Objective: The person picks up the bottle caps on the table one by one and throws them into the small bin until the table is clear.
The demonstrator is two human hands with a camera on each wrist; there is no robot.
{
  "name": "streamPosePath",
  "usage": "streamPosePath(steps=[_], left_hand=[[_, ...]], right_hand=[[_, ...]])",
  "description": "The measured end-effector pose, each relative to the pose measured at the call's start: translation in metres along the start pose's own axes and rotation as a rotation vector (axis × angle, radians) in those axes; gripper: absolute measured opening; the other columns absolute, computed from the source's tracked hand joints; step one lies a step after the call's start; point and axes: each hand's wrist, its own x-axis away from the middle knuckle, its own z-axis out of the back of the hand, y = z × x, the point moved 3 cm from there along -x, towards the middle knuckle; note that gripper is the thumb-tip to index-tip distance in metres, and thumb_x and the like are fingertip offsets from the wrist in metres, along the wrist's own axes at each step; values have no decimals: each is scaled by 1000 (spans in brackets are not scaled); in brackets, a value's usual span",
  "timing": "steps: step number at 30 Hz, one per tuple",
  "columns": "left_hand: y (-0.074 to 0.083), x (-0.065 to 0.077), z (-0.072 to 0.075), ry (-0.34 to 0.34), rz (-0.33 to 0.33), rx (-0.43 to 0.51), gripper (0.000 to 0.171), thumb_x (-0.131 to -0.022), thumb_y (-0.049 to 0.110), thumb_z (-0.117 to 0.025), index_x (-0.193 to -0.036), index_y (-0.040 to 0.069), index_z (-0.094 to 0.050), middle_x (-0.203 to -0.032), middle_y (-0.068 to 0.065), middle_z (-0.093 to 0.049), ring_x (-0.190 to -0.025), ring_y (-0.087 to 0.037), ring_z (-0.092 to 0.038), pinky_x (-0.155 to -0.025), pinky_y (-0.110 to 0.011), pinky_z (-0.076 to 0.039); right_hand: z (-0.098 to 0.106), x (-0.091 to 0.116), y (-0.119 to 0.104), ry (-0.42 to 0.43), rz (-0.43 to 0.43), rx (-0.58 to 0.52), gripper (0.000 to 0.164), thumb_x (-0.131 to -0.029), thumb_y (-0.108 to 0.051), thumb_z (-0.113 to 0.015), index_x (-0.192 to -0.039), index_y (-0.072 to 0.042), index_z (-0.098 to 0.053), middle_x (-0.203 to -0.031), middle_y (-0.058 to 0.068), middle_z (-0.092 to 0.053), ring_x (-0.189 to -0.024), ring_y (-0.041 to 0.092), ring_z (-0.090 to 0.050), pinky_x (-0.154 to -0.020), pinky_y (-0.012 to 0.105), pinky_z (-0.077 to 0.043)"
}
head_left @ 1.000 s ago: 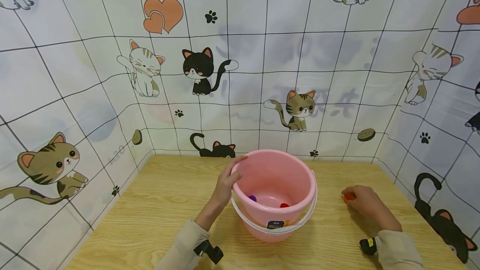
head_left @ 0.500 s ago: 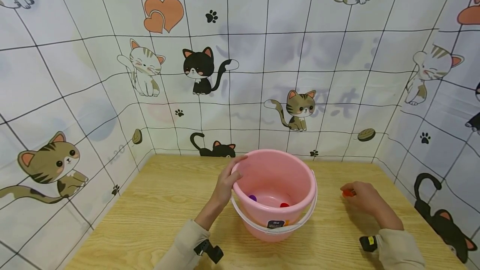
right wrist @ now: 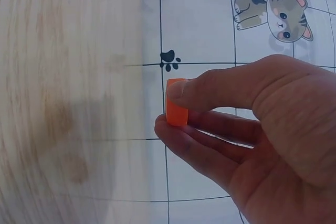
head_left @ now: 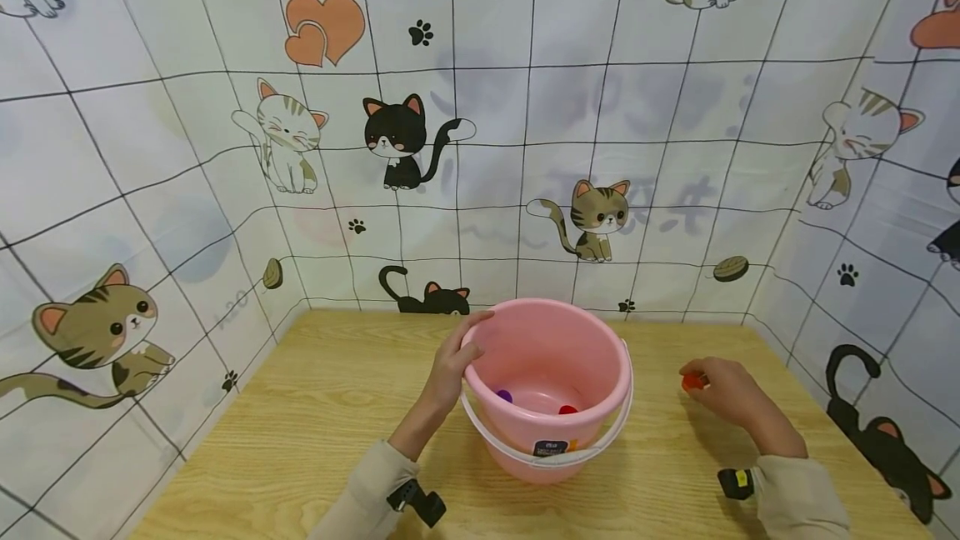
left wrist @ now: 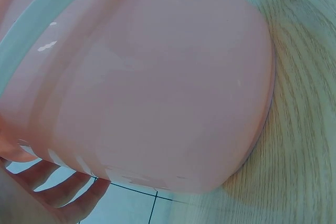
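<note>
In the head view a pink bucket (head_left: 551,340) with a white handle (head_left: 551,461) stands on the table. My left hand (head_left: 450,363) grips its left rim, the thumb at the rim's near side. In the left wrist view the bucket's wall (left wrist: 157,77) fills most of the frame, with several left fingers (left wrist: 68,187) beside it. To the right of the bucket, my right hand (head_left: 727,394) pinches a small orange piece (right wrist: 177,111) between thumb and fingers, just above the table. Its exact kind is unclear. Inside the bucket lie a purple piece (head_left: 505,397) and a red piece (head_left: 567,410), both partly hidden.
The wood-grain table (head_left: 337,407) reaches back to a white wall sheet (head_left: 495,107) printed with grid lines and cartoon cats. More of this sheet rises at both sides. A dark wrist camera (head_left: 420,502) sits on the left sleeve, another (head_left: 735,484) on the right one.
My right hand has risen slightly with the orange piece, and the grip has shifted a little. The left hand and the bucket have stayed in place.
</note>
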Motion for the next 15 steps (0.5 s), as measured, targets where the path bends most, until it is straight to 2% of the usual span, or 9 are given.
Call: streamPosePath(steps=[15], left_hand=[[0, 0, 1, 0, -3, 8, 56, -93, 17, -48, -148, 22, -55, -149, -14, -55, -119, -41, -62, -95, -58, -55]], right_hand=[[10, -3, -14, 27, 24, 38, 29, -88, -3, -74, -114, 10, -71, -99, 20, -71, -86, 35, -69, -75, 50, -60]])
